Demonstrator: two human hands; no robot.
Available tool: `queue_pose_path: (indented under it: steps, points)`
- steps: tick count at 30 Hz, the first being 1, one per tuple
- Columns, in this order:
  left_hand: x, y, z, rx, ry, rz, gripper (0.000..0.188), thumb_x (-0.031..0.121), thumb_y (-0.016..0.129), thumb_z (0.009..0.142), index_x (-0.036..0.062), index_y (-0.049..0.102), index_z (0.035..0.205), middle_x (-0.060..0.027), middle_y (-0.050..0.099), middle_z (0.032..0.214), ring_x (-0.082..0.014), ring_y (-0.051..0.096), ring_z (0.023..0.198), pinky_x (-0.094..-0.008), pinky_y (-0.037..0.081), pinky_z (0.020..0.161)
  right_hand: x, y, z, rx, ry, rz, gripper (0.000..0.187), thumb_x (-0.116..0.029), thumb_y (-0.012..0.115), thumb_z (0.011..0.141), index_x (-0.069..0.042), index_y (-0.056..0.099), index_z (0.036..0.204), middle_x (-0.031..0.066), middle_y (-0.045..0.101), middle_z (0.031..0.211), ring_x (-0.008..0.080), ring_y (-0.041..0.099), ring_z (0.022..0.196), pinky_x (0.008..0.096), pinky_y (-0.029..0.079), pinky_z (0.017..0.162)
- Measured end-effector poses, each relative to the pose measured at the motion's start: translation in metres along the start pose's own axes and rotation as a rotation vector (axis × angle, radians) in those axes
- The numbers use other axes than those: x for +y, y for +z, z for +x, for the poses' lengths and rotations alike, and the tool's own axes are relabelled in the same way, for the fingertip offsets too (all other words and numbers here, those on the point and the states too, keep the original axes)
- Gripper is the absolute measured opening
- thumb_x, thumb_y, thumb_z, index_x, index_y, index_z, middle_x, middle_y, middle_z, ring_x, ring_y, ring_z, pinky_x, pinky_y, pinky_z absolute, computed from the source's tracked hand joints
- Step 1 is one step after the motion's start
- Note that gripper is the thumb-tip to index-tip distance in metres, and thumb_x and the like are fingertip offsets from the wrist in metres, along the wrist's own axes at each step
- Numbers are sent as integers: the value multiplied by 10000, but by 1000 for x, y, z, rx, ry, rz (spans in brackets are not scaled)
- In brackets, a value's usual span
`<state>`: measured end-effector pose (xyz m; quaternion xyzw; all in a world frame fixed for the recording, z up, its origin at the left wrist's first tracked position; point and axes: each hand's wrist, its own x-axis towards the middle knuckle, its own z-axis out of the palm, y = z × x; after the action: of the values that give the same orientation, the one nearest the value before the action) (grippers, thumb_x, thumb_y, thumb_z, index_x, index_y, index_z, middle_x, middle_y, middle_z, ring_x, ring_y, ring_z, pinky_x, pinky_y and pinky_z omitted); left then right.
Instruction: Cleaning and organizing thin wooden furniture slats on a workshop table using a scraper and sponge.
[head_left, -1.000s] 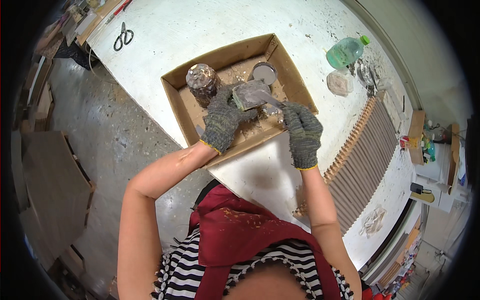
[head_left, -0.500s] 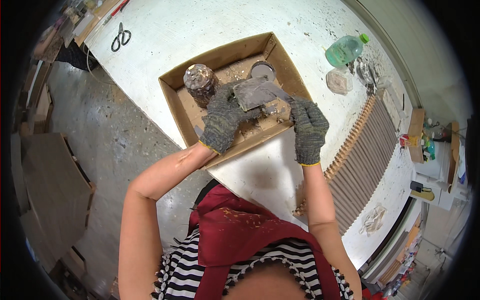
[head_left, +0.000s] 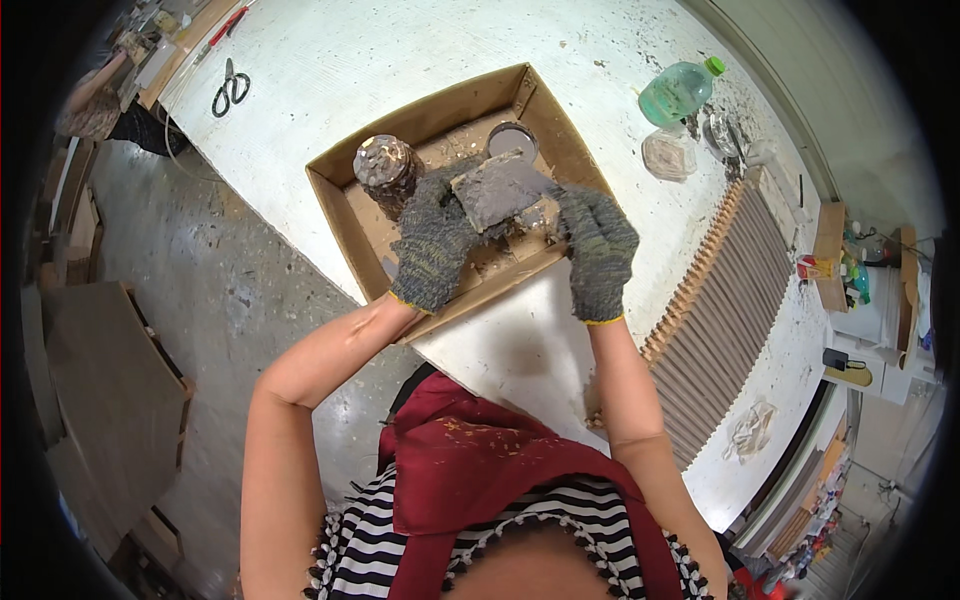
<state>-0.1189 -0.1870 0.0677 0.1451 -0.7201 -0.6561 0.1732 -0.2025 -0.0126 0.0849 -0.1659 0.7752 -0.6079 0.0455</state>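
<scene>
Both my hands wear dark grey knitted gloves and work over a shallow cardboard box (head_left: pixel 338 222). My left hand (head_left: pixel 435 245) is closed on a flat, roughly rectangular piece (head_left: pixel 492 197) whose upper face is coated in grey paste. My right hand (head_left: pixel 602 245) is closed at the piece's right side on a thin putty knife (head_left: pixel 540 181); the blade is smeared by motion and its handle is hidden in the glove. Inside the box, a crusted brown jar (head_left: pixel 385 165) stands at the left, and a round container of grey paste (head_left: pixel 511 140) sits behind the piece.
The box rests on a white table (head_left: pixel 480 330). To the right lie a green-capped bottle (head_left: pixel 678 92), a clear tub (head_left: pixel 667 155) and rows of ridged brown strips (head_left: pixel 715 320). Black-handled scissors (head_left: pixel 231 90) lie far left. Another person's arm (head_left: pixel 98 85) shows at the upper left.
The piece now shows more of its paste-covered face, with the blade drawn toward its right edge. Both hands and the box sit slightly further left in view, as does the whole table.
</scene>
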Motion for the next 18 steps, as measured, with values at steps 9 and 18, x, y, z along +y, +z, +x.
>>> queue_pose_path:
  steps: [9, 18]
  points:
    - [2, 0, -1, 46, -1, -77, 422, 68, 682, 848, 5, 543, 1242, -119, 598, 1164, -223, 576, 1051, -330, 465, 934, 9, -7, 2, -1, -197, -189, 213, -38, 628, 861, -26, 700, 1060, 74, 690, 970, 159, 631, 807, 292, 523, 732]
    - [5, 5, 0, 90, 92, 33, 393, 13, 682, 826, 45, 583, 1205, -118, 588, 1256, -223, 559, 1143, -331, 444, 978, -6, -9, -2, -138, -241, -167, 237, 1, 596, 847, -47, 705, 1052, 73, 683, 967, 143, 617, 768, 261, 507, 670]
